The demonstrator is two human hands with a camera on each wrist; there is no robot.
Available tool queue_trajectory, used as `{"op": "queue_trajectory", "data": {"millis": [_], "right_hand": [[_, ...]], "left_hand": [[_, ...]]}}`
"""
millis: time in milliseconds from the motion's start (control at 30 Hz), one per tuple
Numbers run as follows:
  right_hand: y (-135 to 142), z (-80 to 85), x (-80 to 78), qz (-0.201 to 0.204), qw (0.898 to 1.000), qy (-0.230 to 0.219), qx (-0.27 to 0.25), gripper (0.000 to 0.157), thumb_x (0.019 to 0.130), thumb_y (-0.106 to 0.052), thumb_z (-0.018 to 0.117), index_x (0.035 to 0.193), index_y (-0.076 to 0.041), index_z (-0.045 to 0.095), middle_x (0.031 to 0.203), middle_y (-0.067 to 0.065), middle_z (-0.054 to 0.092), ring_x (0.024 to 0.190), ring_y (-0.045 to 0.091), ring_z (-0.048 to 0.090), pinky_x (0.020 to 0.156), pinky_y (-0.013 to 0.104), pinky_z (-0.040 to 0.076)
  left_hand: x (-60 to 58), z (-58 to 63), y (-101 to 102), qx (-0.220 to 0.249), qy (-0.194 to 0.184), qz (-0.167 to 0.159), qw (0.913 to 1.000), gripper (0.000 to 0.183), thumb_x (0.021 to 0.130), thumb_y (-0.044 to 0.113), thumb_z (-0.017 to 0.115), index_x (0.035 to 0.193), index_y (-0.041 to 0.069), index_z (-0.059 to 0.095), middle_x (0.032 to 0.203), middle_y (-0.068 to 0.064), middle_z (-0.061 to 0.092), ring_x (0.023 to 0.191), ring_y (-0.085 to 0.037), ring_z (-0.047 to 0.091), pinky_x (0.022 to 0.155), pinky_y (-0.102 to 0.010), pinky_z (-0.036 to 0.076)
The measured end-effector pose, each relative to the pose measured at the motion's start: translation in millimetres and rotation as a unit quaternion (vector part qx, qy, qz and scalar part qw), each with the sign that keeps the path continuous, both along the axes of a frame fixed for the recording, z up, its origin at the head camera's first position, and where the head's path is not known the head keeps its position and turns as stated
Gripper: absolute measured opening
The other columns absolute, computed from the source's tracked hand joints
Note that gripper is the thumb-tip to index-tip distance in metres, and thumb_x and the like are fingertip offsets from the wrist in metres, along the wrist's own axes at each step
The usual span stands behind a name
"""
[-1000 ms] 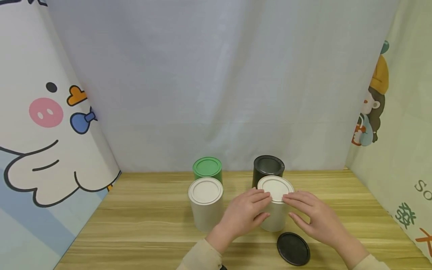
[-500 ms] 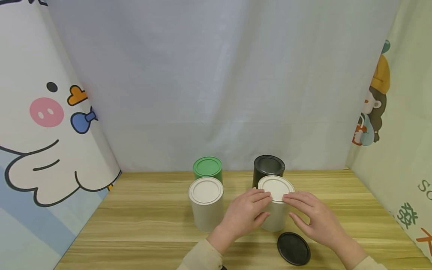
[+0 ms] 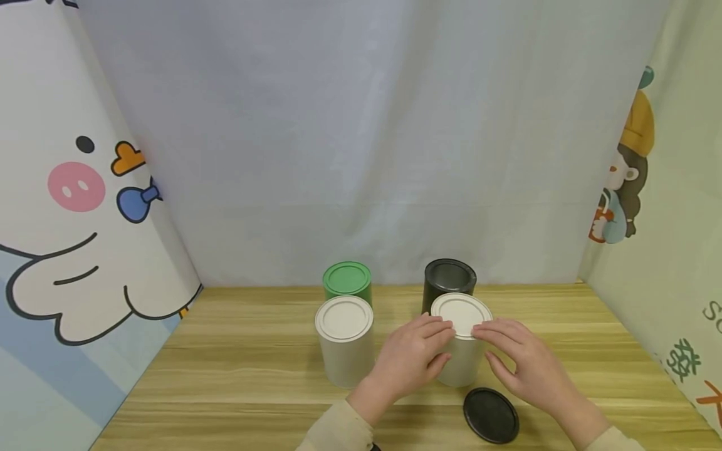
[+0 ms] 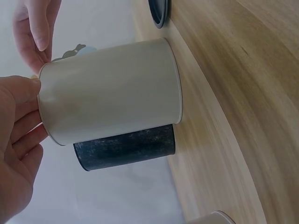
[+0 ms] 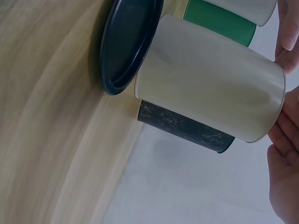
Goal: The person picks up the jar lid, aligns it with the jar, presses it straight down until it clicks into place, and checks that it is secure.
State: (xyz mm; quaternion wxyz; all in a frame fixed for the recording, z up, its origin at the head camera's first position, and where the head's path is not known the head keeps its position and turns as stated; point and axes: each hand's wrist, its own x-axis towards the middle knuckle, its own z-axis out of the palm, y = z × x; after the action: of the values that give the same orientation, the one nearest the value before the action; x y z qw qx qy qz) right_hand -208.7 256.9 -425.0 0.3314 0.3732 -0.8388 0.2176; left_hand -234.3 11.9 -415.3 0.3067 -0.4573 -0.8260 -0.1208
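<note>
fingertips (image 3: 447,325) of the left hand (image 3: 410,357) and right hand (image 3: 524,357) rest on the rimmed top of a white can (image 3: 465,354) in the head view, one hand at either side. the can stands upright on the wood-grain table (image 3: 225,369), right of a second white can (image 3: 345,351). the fingers of both hands are held together and gently bent, the thumbs apart from them and lower; neither hand is closed around anything. behind the white can stands a black can (image 3: 449,275), and behind the second white can a green can (image 3: 346,282), each partly hidden. a round black lid (image 3: 491,415) lies on the table in front of the white can, near the right hand. a pale curtain (image 3: 361,138) hangs beyond.

in the left wrist view, which shows the scene sideways, the left hand's thumb and fingers meet the upper edge of the white can, loosely bent and spread a little. the right hand is at the far side of that edge. the black can shows beyond.

in the right wrist view, also sideways, the right hand's fingers reach the same edge, relaxed, with the left hand opposite. the black lid overlaps the can's lower end in sight; whether they touch cannot be told.
</note>
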Motion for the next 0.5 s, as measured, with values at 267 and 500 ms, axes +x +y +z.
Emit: {"op": "queue_trajectory", "data": {"millis": [267,500], "right_hand": [[0.3,-2.1,0.1,-0.005,1.0,-0.012,-0.002,0.049,0.104,-0.043,0.041,0.116,-0.005,0.07,0.118,0.007,0.065,0.113,0.027,0.057,0.11,0.015,0.028],[3.3,-2.4,-0.2,0.026,1.0,-0.003,-0.015,0.047,0.104,-0.041,0.045,0.119,-0.004,0.069,0.12,0.01,0.065,0.113,0.027,0.057,0.111,0.019,0.03]], "left_hand": [[1.2,1.5,-0.5,0.004,-0.013,0.0,0.9999,0.035,0.088,0.023,0.077,0.12,0.009,0.07,0.124,-0.003,0.068,0.12,-0.017,0.059,0.112,-0.028,0.036],[3.2,1.5,-2.3,0.004,-0.039,-0.003,0.9992,0.04,0.089,0.027,0.076,0.123,0.008,0.068,0.129,-0.004,0.065,0.125,-0.019,0.056,0.113,-0.027,0.033]]}}
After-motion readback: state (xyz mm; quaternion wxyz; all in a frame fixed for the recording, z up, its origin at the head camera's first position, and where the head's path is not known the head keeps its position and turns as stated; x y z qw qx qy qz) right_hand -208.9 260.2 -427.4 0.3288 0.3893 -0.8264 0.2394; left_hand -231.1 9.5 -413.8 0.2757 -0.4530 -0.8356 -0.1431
